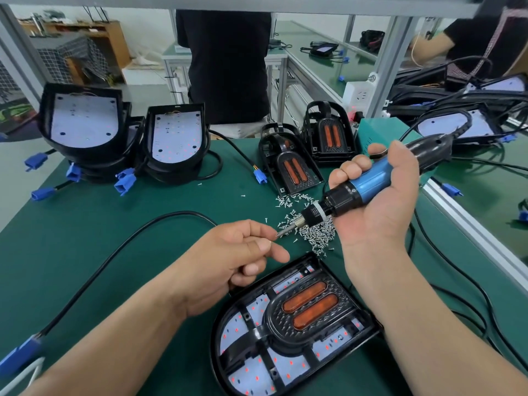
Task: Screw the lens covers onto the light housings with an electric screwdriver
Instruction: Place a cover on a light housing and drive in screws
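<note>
Right hand point(380, 201) is wrapped around the screwdriver point(368, 181), palm up, with the bit pointing down and left at the left hand point(237, 261). That one has thumb and index tip closed together right at the end of the bit, other fingers curled under. Could be a screw in there, but it's too tiny to tell.

Just behind the bit, between the two hands, the screw pile point(314, 232) is spread on the green mat point(143, 201). Right below both hands, closest in, a housing point(228, 324) lies flat with a cover point(308, 310) sitting in it, two orange lenses facing up. The left hand's curled fingers hang over its top-left corner.

Out past the right hand's fingers are two lots of spare covers point(291, 164). Way beyond the left hand are open housings point(175, 138) with white LED boards showing and blue plugs point(124, 181) around them. A black cable point(114, 252) loops round the far side of the left wrist.
</note>
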Demonstrator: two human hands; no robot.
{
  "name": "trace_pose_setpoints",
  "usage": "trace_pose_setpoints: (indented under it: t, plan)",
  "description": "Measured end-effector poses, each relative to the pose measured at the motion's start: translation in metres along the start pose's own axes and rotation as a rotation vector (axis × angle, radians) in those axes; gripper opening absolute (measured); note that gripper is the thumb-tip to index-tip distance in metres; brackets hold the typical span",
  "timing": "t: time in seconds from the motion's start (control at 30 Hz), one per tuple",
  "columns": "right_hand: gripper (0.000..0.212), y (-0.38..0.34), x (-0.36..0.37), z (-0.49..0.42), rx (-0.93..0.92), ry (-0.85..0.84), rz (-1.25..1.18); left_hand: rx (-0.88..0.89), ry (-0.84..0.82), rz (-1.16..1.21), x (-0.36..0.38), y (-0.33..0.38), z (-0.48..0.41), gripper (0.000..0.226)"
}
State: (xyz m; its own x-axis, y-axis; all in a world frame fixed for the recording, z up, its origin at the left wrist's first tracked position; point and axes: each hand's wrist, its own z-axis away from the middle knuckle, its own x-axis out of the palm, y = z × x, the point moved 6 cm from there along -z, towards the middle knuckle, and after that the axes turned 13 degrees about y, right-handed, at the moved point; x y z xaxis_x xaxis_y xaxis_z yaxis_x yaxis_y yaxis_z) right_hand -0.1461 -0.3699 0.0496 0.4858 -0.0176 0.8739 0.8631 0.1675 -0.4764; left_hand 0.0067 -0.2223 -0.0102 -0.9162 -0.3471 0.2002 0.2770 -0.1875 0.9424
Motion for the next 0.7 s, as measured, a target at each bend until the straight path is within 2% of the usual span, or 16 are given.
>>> trace_pose_setpoints:
  t: [0.13, 0.3, 0.7]
  plan:
    - [0.018, 0.0035, -0.0013, 0.0011, 0.009, -0.005, 0.013, 0.004, 0.029, 0.021, -0.0003, -0.0009, -0.0001, 0.008]
    - [0.018, 0.0023, -0.0001, 0.0014, -0.004, -0.023, 0.009, -0.004, 0.069, 0.107, -0.0032, -0.0003, -0.0017, 0.024]
    - [0.019, -0.0005, 0.0001, 0.0040, -0.027, -0.021, 0.021, -0.029, 0.072, 0.121, -0.0056, -0.0028, -0.0026, 0.027]
